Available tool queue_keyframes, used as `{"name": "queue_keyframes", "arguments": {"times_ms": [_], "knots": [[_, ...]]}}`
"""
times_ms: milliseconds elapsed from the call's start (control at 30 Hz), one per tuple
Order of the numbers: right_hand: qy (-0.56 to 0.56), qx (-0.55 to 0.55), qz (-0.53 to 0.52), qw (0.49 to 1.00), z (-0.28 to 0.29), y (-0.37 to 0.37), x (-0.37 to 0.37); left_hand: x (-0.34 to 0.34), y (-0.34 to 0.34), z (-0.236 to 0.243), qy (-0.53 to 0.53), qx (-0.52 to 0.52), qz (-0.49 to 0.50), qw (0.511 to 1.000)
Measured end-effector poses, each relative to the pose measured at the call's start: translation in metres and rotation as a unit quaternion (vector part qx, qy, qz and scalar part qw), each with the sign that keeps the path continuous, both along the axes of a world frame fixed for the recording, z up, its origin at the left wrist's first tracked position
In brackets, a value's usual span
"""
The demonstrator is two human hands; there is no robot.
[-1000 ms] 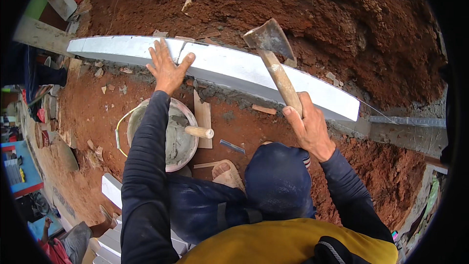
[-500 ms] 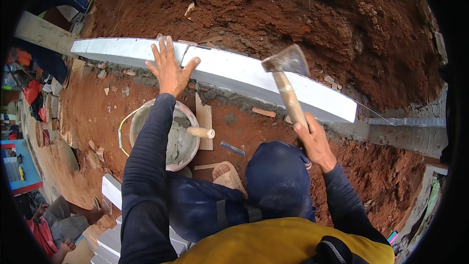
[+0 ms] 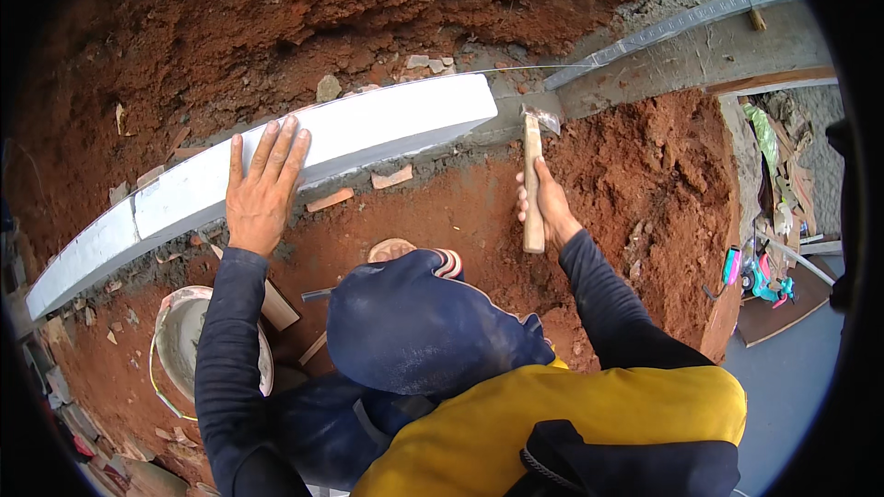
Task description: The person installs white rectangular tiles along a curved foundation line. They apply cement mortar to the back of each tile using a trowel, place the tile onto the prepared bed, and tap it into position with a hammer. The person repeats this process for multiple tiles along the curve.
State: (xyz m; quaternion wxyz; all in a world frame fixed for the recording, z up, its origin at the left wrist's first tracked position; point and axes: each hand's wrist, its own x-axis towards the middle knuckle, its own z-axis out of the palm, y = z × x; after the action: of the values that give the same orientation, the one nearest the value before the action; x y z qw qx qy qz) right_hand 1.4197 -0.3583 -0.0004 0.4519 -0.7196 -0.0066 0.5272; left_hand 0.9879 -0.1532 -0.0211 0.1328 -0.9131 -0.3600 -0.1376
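A row of white lightweight blocks [image 3: 387, 124] runs along a mortar bed, with a joint line towards its left end. My left hand [image 3: 262, 189] lies on the longer block with its fingers stretched out over the top face. Off the right end of that block, my right hand [image 3: 552, 207] grips the wooden handle of a hatchet [image 3: 532, 175]. The hatchet stands roughly upright in view, its metal head [image 3: 545, 118] at the top, apart from the block. Below my left hand, my sleeve partly covers a mortar bucket [image 3: 184, 327].
A thin string [image 3: 516, 68] runs past the block's far edge to a metal straightedge [image 3: 681, 28] on a concrete beam. Brick pieces [image 3: 391, 177] lie along the mortar. Red soil [image 3: 368, 28] rises behind. Planks and coloured toys [image 3: 764, 281] are at the right.
My view has swung to the right. The hatchet has moved from above the block to beyond its right end. My left hand now rests on the longer block, right of the joint.
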Motion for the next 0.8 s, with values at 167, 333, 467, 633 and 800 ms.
{"name": "queue_keyframes", "arguments": {"times_ms": [167, 333, 467, 633, 800], "knots": [[-0.023, -0.061, 0.209, 0.976, 0.003, 0.024, -0.002, -0.003, -0.004, -0.005, 0.015, -0.036, 0.024, 0.999], [0.034, -0.096, 0.220, 0.970, 0.010, 0.029, 0.003, 0.000, -0.002, -0.004, -0.003, -0.021, 0.015, 1.000], [0.070, -0.026, 0.190, 0.979, 0.005, 0.022, 0.005, 0.000, -0.002, -0.004, -0.033, -0.037, 0.009, 0.999], [0.004, -0.069, 0.171, 0.983, 0.004, 0.015, 0.010, 0.001, -0.003, -0.004, -0.001, -0.038, 0.018, 0.999], [0.025, -0.069, 0.219, 0.973, 0.008, 0.016, 0.005, -0.003, -0.007, 0.000, -0.003, -0.065, 0.027, 0.998]]}}
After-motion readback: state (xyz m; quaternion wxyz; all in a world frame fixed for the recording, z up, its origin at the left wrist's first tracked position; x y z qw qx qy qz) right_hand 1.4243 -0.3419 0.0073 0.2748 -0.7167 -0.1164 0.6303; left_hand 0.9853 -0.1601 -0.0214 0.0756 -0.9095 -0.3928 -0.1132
